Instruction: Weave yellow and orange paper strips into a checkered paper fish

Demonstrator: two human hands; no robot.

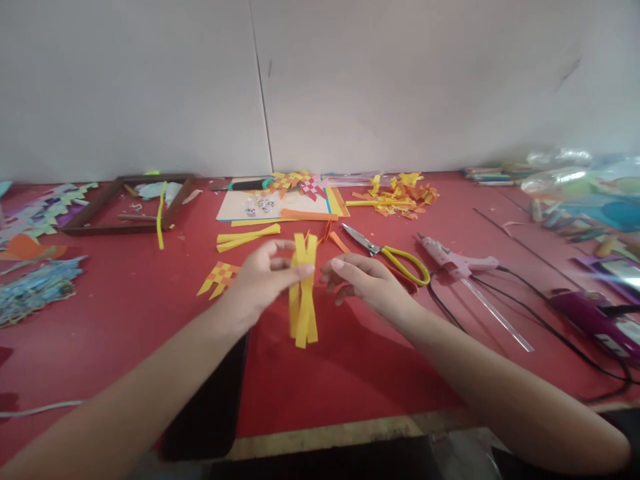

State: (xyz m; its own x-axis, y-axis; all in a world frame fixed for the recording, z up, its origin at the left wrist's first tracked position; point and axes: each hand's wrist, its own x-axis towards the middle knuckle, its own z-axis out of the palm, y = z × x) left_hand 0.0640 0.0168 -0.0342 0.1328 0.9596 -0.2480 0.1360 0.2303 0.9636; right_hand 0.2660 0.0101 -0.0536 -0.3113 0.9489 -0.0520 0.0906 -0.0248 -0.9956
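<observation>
Strips of yellow paper [303,293], a small bundle, hang upright over the red table [125,313], just left of the scissors [387,253] and on the person's side of them; long axis vertical, lower ends loose. Left hand [263,277] pinches the bundle near its top, thumb & fingertips closed on it. Right hand [363,280] sits btwn bundle and scissors, fingers half curled, holding nothing; touching the strips or not, can't tell. Pink glue gun [453,259] lies right of the scissors, a woven orange-yellow piece [220,277] well left. No brand or legible writing.
</observation>
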